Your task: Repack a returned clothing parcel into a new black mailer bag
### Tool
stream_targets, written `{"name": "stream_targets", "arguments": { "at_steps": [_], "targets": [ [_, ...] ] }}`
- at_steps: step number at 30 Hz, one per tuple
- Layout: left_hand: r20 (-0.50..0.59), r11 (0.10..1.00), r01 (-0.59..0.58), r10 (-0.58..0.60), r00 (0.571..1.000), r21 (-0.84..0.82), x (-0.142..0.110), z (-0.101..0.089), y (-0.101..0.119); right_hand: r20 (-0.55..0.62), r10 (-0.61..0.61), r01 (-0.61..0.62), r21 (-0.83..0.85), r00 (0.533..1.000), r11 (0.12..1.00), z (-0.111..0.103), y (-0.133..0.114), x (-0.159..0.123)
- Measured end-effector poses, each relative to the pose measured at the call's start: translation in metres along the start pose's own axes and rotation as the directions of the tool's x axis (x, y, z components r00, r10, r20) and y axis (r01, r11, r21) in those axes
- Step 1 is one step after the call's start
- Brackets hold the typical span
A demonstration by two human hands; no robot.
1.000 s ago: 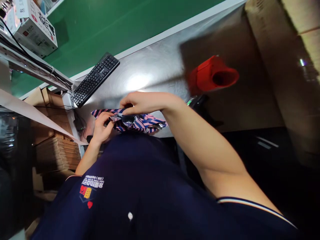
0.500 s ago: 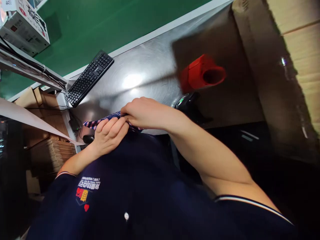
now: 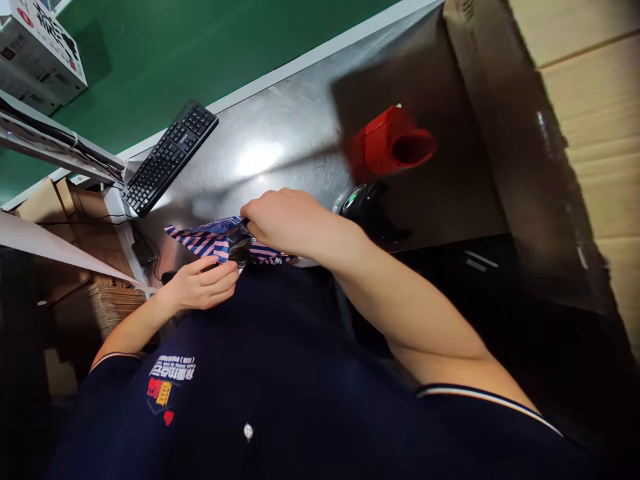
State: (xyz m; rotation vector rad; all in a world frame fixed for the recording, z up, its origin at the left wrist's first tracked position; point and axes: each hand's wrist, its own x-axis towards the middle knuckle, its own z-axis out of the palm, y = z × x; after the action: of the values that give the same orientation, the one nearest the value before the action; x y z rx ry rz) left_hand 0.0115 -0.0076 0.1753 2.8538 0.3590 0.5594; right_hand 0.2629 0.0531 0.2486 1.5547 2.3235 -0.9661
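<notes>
Between my hands, close to my shirt, is a blue plastic bag (image 3: 203, 241) with pink and dark diagonal stripes. Its mouth gapes, showing a dark, shiny inside. My left hand (image 3: 207, 285) grips the near edge of the bag with curled fingers. On the opposite edge my right hand (image 3: 280, 217) is closed, the fingertips pinching the film and partly hidden behind the hand. Whether anything lies inside the bag I cannot tell.
A black keyboard (image 3: 170, 157) lies on the metal table (image 3: 295, 120), left of a red tape dispenser-like object (image 3: 393, 143). Beside that sits a black device (image 3: 363, 203) with a green light. Cardboard (image 3: 500, 127) borders the right; a printed box (image 3: 40, 57) stands on the green surface.
My left hand has drawn down and left, away from my right hand. The bag's mouth has spread open between them. The view has shifted slightly.
</notes>
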Motion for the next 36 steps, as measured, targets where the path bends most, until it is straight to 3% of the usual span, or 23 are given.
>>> {"name": "stream_targets", "arguments": {
  "at_steps": [5, 8, 12, 22, 26, 29, 32, 34, 36],
  "targets": [
    [0.037, 0.998, 0.069, -0.068, 0.997, -0.007, -0.005, -0.007, 0.002, 0.014, 0.049, -0.049, 0.000, 0.999, 0.999, -0.002, -0.006, 0.000],
    [0.077, 0.992, 0.092, -0.098, 0.992, 0.086, -0.012, -0.014, 0.002, 0.020, 0.024, -0.024, -0.028, 0.999, 0.999, -0.002, -0.007, -0.004],
    [0.021, 0.979, 0.087, -0.092, 0.996, 0.183, -0.017, -0.025, 0.004, 0.038, -0.034, 0.038, -0.095, 0.999, 0.995, 0.002, -0.009, -0.012],
    [0.035, 0.987, 0.148, -0.150, 0.988, 0.062, -0.025, -0.044, 0.019, 0.072, -0.114, 0.121, -0.098, 0.991, 0.988, 0.015, -0.022, -0.039],
    [-0.024, 0.986, 0.104, -0.102, 0.995, 0.129, -0.034, -0.045, 0.023, 0.072, -0.127, 0.131, -0.061, 0.989, 0.989, 0.017, -0.026, -0.044],
    [-0.056, 0.982, 0.145, -0.139, 0.989, 0.118, -0.037, -0.036, 0.011, 0.060, -0.106, 0.107, -0.017, 0.993, 0.994, 0.014, -0.019, -0.025],
    [-0.142, 0.941, 0.336, -0.328, 0.934, 0.036, -0.028, -0.010, -0.021, -0.103, -0.013, 0.020, 0.072, 0.995, 0.997, 0.014, 0.007, 0.014],
    [-0.208, 0.851, 0.522, -0.521, 0.828, -0.056, -0.017, 0.019, -0.050, -0.303, 0.089, -0.042, 0.157, 0.949, 0.987, 0.023, 0.034, 0.041],
    [-0.216, 0.755, 0.639, -0.655, 0.724, -0.148, -0.003, 0.053, -0.075, -0.477, 0.183, -0.078, 0.232, 0.860, 0.970, 0.039, 0.062, 0.060]
  ]
}}
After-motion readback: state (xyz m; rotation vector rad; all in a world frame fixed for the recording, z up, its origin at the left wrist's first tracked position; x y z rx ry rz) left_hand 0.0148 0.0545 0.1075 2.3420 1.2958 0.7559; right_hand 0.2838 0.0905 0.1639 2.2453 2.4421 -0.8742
